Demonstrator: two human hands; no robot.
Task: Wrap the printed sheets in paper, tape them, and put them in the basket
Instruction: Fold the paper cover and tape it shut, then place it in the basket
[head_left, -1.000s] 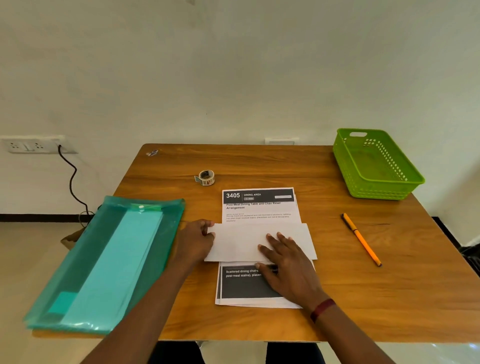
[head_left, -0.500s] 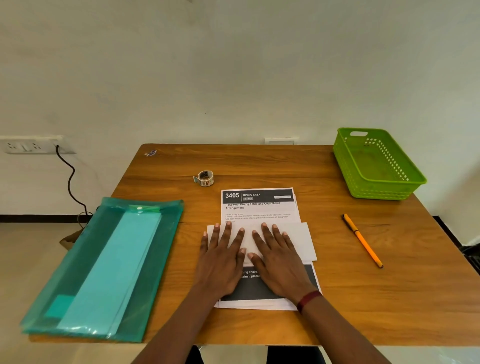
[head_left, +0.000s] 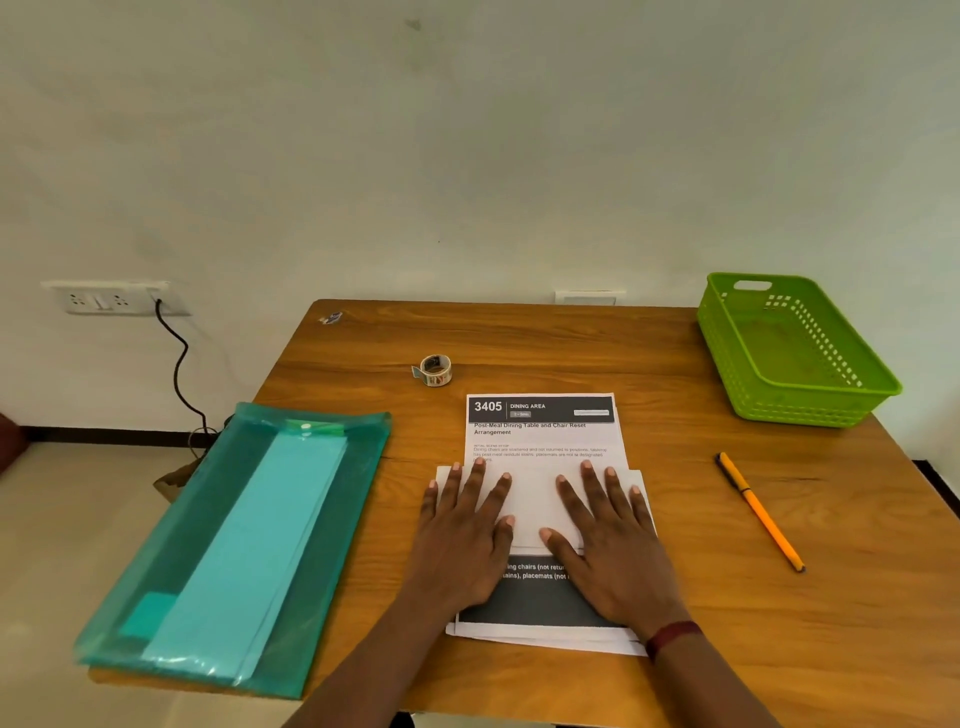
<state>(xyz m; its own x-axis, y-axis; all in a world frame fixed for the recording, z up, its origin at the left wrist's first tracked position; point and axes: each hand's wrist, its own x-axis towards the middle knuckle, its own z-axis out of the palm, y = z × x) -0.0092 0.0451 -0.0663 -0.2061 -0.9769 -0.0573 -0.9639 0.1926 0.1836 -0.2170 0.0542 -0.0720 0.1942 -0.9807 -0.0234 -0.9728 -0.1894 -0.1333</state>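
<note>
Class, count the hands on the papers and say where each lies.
2. The left hand lies flat on the left part of the white wrapping paper, the right hand flat on its right part, both over the printed sheets.

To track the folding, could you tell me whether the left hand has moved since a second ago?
Yes: the left hand moved right, from left of the printed sheets onto them.

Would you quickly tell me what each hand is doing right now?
Left hand: open, flat on the white paper.
Right hand: open, flat on the same paper.
</note>
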